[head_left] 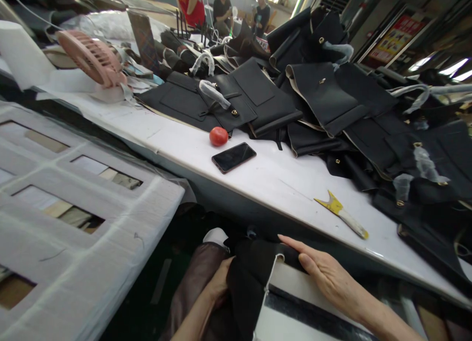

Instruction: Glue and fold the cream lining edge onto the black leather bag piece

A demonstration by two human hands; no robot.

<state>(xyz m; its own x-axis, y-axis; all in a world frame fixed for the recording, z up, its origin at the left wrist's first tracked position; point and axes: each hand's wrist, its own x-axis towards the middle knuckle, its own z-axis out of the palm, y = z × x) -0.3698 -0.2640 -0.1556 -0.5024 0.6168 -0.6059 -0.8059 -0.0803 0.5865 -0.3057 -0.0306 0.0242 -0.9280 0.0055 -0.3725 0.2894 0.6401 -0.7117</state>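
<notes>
A black leather piece (245,277) with a pale lining lies over the person's lap, below the table edge. My left hand (222,278) is at its left side, fingers bent behind the black material and partly hidden. At the upper right edge of the piece is my right hand (324,269), its thumb on the near side and a finger stretched along the top, closed on the material. A white panel with a dark strip (313,311) shows on the inner side, beneath my right forearm.
On the white table (177,139) are a phone (234,157), a red tomato (219,136), a yellow-handled tool (341,214), a pink fan (90,58) and piled black leather pieces (258,90). A covered board with cut-outs (121,208) stands left. Two people sit far back.
</notes>
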